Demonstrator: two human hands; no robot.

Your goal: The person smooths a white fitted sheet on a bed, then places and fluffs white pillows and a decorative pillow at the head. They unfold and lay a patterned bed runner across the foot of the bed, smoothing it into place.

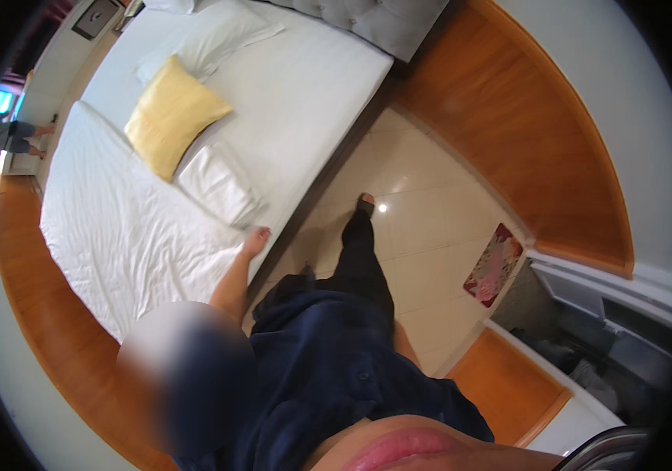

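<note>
My left hand (257, 240) is over the near edge of the bed, beside the corner of a rumpled white sheet or cover (135, 235); whether its fingers grip the fabric is unclear. Just beyond it a folded white cloth (218, 185) lies on the white-covered mattress (312, 100). A yellow cushion (174, 118) rests against that cloth. Farther up the bed is a white pillow (218, 41). My right hand is out of view; only a bit of the right forearm shows beside my dark shirt.
A grey tufted headboard (365, 23) stands at the top. Wood panelling (506, 118) lines the wall on the right. A floral mat (495, 265) lies on the tiled floor (424, 229) by a doorway. Another person (12, 135) stands at the far left.
</note>
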